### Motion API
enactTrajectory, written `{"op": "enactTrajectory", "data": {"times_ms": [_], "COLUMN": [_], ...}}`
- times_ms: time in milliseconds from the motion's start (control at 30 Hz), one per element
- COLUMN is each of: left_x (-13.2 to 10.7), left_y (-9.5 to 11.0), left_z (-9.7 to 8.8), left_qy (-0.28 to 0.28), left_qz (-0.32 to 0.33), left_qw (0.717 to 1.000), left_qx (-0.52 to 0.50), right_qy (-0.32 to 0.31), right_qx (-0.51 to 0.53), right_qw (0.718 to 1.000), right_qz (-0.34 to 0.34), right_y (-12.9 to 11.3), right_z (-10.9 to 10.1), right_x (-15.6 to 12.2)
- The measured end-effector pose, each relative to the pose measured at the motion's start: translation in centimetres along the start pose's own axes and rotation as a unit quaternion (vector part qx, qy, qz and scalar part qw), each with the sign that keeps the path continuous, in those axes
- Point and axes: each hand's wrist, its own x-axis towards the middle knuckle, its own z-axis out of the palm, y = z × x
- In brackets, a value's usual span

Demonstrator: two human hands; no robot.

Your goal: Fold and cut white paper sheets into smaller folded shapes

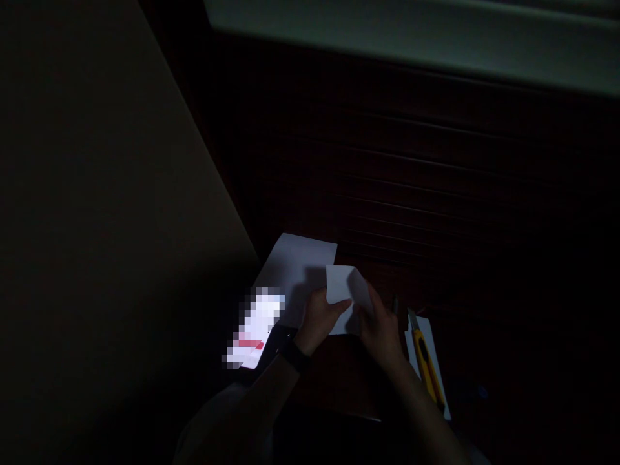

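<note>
A small white sheet of paper [340, 282], bent along a crease, is held up between my two hands. My left hand [320, 316], with a dark band on the wrist, grips its left side, thumb lying across the front. On the right side my right hand [380, 326] closes around the paper's edge, its fingers partly hidden. Behind and to the left, a larger white sheet [298, 265] lies flat on the dark surface. Left of my left wrist, a phone [254, 332] glows with a blurred-out screen.
A yellow utility knife [426, 365] rests on a strip of white paper [438, 361] to the right. A dark slatted wooden panel [411, 168] rises behind, and a pale wall [97, 161] stands at the left. The room is very dim.
</note>
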Motion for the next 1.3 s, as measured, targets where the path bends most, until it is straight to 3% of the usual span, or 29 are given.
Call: {"op": "enactTrajectory", "data": {"times_ms": [133,267,400,500,700,800,1000,1300], "left_x": [-0.4,-1.2,-1.8,-1.9,-1.6,-1.1,-0.2,-0.1], "left_y": [0.1,0.7,1.3,1.4,1.0,0.7,0.7,1.1], "left_z": [0.5,0.9,1.2,1.4,1.5,1.3,0.4,-0.6], "left_qy": [0.024,-0.009,-0.059,-0.061,-0.073,-0.065,0.023,-0.001], "left_qz": [0.041,0.038,0.009,-0.003,-0.009,-0.001,-0.013,-0.007], "left_qw": [0.998,0.999,0.994,0.989,0.989,0.989,0.982,0.985], "left_qx": [0.033,-0.008,-0.088,-0.134,-0.125,-0.136,-0.186,-0.170], "right_qy": [-0.030,-0.048,-0.030,-0.006,0.012,0.032,0.039,0.022], "right_qx": [0.001,-0.003,-0.017,-0.033,-0.057,-0.070,-0.086,-0.012], "right_qw": [0.999,0.998,0.999,0.999,0.998,0.997,0.995,1.000], "right_qz": [-0.029,-0.035,-0.006,0.013,0.025,0.022,0.034,0.015], "right_y": [-0.8,-1.5,-1.4,-1.2,-1.0,-0.9,-0.9,-1.2], "right_z": [0.4,0.9,1.3,1.3,1.1,1.0,0.9,0.8], "right_x": [-0.3,-0.5,-0.4,-0.3,-0.2,-0.2,-0.3,-0.1]}}
